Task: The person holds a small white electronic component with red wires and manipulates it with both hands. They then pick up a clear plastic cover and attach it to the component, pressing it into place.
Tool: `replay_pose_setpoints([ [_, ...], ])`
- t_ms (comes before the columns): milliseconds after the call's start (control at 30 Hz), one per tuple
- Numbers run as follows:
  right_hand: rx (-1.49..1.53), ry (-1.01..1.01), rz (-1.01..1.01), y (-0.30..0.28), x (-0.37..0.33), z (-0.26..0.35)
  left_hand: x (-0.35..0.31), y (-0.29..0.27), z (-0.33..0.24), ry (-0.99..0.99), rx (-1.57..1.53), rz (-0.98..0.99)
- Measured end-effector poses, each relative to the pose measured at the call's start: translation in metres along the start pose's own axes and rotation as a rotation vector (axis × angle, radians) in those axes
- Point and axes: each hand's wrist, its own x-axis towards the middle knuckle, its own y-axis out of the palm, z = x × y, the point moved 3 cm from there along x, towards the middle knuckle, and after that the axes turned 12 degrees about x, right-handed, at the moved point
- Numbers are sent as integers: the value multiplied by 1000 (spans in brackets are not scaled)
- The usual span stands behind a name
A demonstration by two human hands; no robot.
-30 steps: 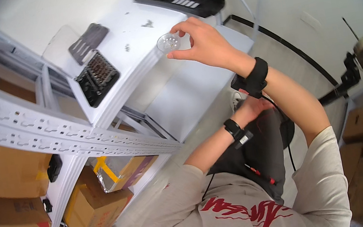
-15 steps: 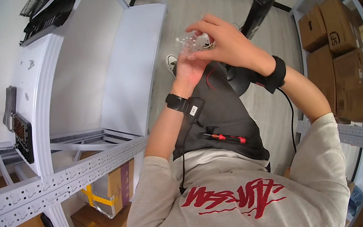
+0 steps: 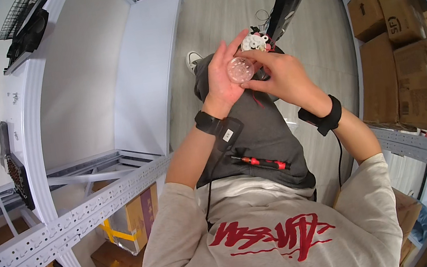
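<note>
A clear round plastic container rests over the palm of my left hand, whose fingers stretch out past it. The thumb and fingers of my right hand grip its right side. Small light specks show in or through the container; whether they are loose parts or reflections I cannot tell. Just beyond my hands sits a white plastic gear assembly. Across my lap lies a red and black screwdriver, its tip toward the left, touched by neither hand.
White metal shelving stands on my left, with brown boxes below. Stacked cardboard boxes fill a rack on the right. A black upright post rises ahead. Black cables run from both wristbands.
Both hands have come lower and nearer to my body. My left palm has opened upward, and the clear container now shows its round face. The white gear assembly has come into fuller view.
</note>
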Motion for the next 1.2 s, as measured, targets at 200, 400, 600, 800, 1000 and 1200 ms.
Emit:
replay_pose_setpoints([
  [200, -11, -51, 47, 10, 4, -14, -3, -8, -4, 4, 49, 7],
  [400, -55, -66, 98, 15, 4, -14, -5, -12, -5, 30, 22, 0],
  [600, 17, -228, 154, 7, -16, 8, -5, -13, -3, 43, -38, 12],
  [800, -149, -303, 688, 33, -79, 15, -5, -11, -1, 54, -130, 16],
  [1000, -189, -321, 738, 47, -97, 19, -5, -9, 2, 62, -82, 26],
  [1200, -138, -278, 446, 31, -80, 16, -7, -11, 1, 65, -86, 9],
])
